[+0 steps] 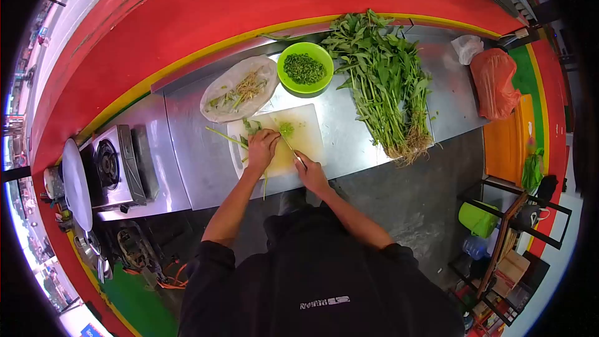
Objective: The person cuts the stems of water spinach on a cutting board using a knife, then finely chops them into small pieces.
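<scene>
My left hand (263,147) is closed around several green leafy stems (224,135) on a white cutting board (307,118). The stems poke out to the left of the hand and below it. Gripped by its handle, a knife (288,144) is in my right hand (311,171), its blade close to the left fingertips. Finely cut green pieces (286,129) lie beside the blade. Behind the board stands a bright green bowl (314,48) with chopped greens (304,68) in it. A clear plastic bag (265,67) holding roots and stem scraps (248,86) lies left of the bowl.
A large bunch of leafy greens with roots (387,87) lies right of the board on the steel counter (359,134). At the far right sits a red plastic bag (495,84). A gas stove (112,165) stands left, and a rack (499,243) lower right.
</scene>
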### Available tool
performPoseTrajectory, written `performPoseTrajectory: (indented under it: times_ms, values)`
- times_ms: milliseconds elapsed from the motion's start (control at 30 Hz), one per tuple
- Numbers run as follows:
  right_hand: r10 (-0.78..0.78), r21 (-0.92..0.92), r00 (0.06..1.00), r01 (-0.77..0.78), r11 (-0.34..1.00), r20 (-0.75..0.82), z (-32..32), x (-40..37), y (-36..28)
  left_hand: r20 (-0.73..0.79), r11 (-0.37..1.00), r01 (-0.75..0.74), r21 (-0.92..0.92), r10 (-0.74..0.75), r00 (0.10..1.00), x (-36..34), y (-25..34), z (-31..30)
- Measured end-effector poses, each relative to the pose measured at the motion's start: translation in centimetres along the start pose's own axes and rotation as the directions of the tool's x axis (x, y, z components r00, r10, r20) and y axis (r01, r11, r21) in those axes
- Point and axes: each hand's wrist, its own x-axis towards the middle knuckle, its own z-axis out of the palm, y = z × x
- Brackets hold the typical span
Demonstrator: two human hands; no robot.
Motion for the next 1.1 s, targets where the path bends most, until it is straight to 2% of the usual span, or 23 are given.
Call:
performPoseTrajectory:
  times_ms: [167,267,500,600,833,900,1100]
  values:
    - [-0.039,0.02,0.999,0.039,0.999,-0.031,0.5,1.2,-0.3,0.001,0.999,-0.037,0.005,0.037,0.999,-0.5,0.1,0.1]
    - [-0.097,0.024,0.994,0.098,0.995,-0.052,0.5,0.8,-0.5,-0.015,1.0,0.029,0.0,-0.029,0.999,-0.5,-0.5,0.8]
    - [-0.119,-0.007,0.99,0.119,0.993,-0.071,0.6,0.1,0.8,0.004,0.999,0.03,-0.022,-0.03,1.0,-0.3,-0.6,0.8]
    - [-0.058,-0.002,0.998,0.058,0.998,-0.034,0.5,0.4,0.6,-0.021,1.0,0.003,-0.002,-0.003,1.0,-0.3,-0.4,0.8]
    - [-0.1,0.011,0.992,0.101,0.995,-0.074,0.5,0.1,0.2,0.011,0.999,0.04,-0.012,-0.04,0.999,-0.2,-0.5,0.5]
    - [-0.046,-0.011,0.998,0.046,0.999,-0.031,0.3,-0.3,0.4,-0.006,0.999,0.033,0.012,-0.033,0.999,-0.2,-0.5,0.6]
    - [-0.024,-0.005,0.999,0.024,1.0,-0.026,0.6,0.2,0.6,-0.018,0.999,0.007,0.031,-0.006,1.0,-0.3,0.1,0.2]
